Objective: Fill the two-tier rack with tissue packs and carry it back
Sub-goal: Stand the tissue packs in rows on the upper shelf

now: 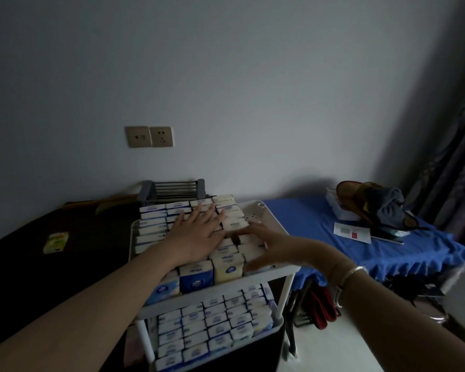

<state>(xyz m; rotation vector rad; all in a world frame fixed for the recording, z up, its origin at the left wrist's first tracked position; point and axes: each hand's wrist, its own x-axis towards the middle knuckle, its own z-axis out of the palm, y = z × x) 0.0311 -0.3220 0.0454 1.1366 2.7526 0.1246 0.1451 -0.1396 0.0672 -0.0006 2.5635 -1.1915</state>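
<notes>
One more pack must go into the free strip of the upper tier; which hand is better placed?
Probably the right hand: it hovers open beside the bare strip of the rack. The left hand presses flat on the tissue packs.

Tissue packs (227, 267) in rack (269, 213)

The two-tier rack (269, 210) is white, and its tissue packs (227, 267) are white and cream with blue panels and blue lettering. Beside it, a bright blue ruffled cloth (387, 253) covers the counter, while the left counter (24, 264) is near black and carries a yellow-green packet (56, 242). The wall (226, 76) is pale grey, with two beige sockets (149, 136).
</notes>
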